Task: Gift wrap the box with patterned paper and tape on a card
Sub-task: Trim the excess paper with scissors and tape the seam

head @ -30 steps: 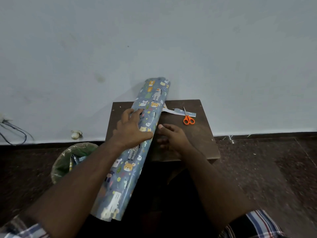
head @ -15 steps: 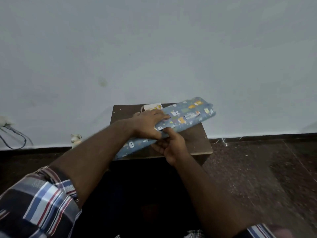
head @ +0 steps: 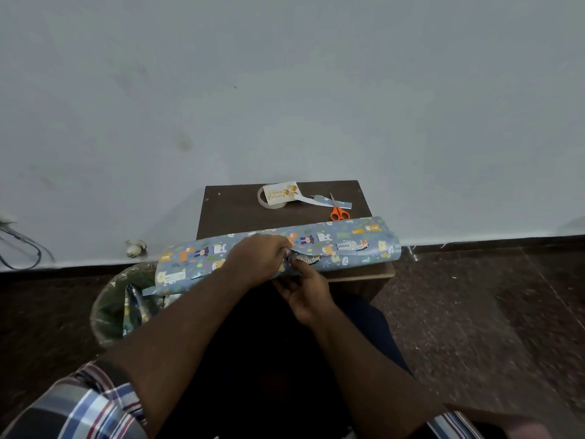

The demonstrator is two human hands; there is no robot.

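- The roll of patterned paper (head: 345, 240) lies crosswise along the near edge of the small dark counter (head: 234, 210), just below the middle of the frame. Its left end overhangs the counter, above the bin. Laid flat like this, it can likely be unrolled away from the person.
- The left hand (head: 256, 258) rests on top of the roll near its middle, fingers curled over it and clamped on the paper, seemingly to hold the roll in place.
- The right hand (head: 304, 289) comes from below, and its grip is together on the loose edge of the sheet where the paper lifts. This looks like the start of peeling the sheet free.
- The paper is glossy and blue-grey, printed with small cartoon animals. It holds a smooth tube shape with a slightly flattened near side.
- At the back of the counter a pale card (head: 280, 193) with gold lettering rests on a ring of tape (head: 262, 198), both kept out of the way but within reach.
- Just right of them lies a thin offcut strip of paper (head: 313, 199), with orange-handled scissors (head: 339, 212) across it.
- No box shows in this view, so I cannot tell where it is.
- A bin (head: 117, 305) lined with shiny plastic stands at lower left, holding paper scraps.
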